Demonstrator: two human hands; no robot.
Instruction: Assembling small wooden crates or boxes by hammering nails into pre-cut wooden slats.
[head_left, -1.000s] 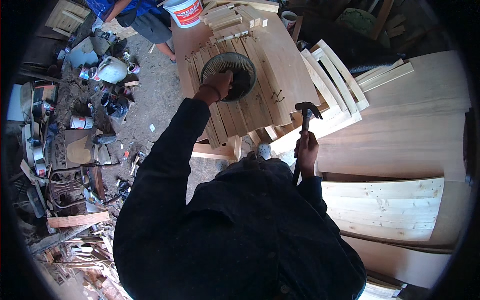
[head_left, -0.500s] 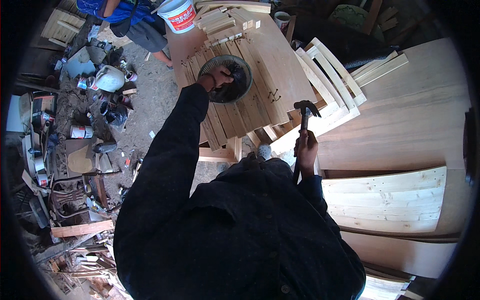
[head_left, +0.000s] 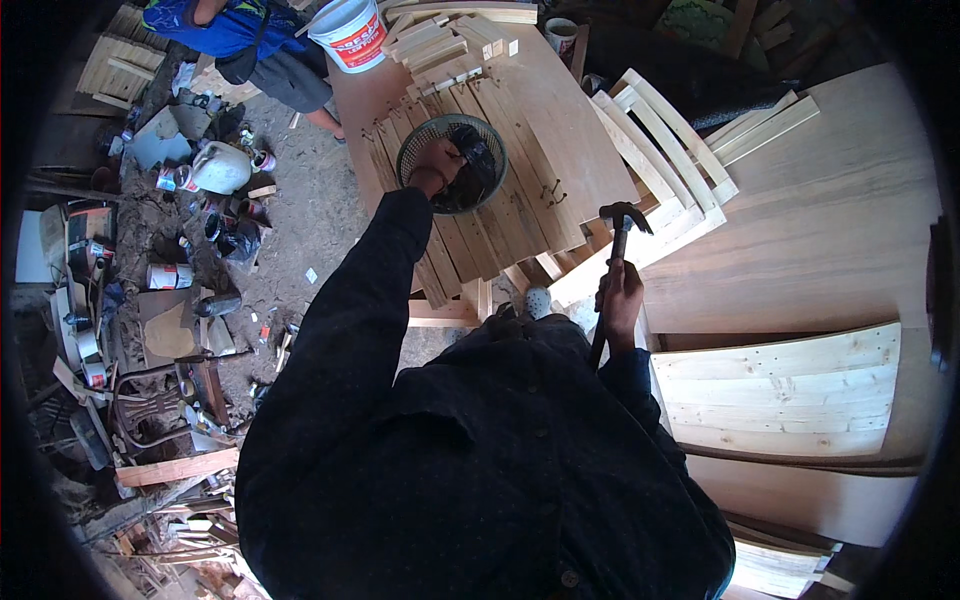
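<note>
My left hand [head_left: 438, 163] is down inside a round mesh plastic basket [head_left: 408, 135], beside a crumpled black plastic bag [head_left: 476, 160]. Its fingertips are lost in the dark of the basket, so their grip cannot be made out. The basket stands on a row of wooden slats [head_left: 520, 215] laid side by side on a board-topped table. A few nails [head_left: 552, 192] lie on the slats to the right of the basket, and more nails stick up near their far ends. Off the table's near right corner, my right hand [head_left: 622, 300] is closed round the handle of a claw hammer [head_left: 624, 218], head up.
At the table's far edge stand a white bucket [head_left: 348, 38] and stacked wood strips [head_left: 430, 45]. Slatted wooden frames [head_left: 670, 150] lean on the right, by large plywood sheets [head_left: 780, 230]. Another person [head_left: 290, 75] is at the far left. Cans and scraps litter the left floor.
My left hand has gone deeper into the basket, and the black bag shows more to its right. The hammer stays in my right hand. The view has shifted slightly.
</note>
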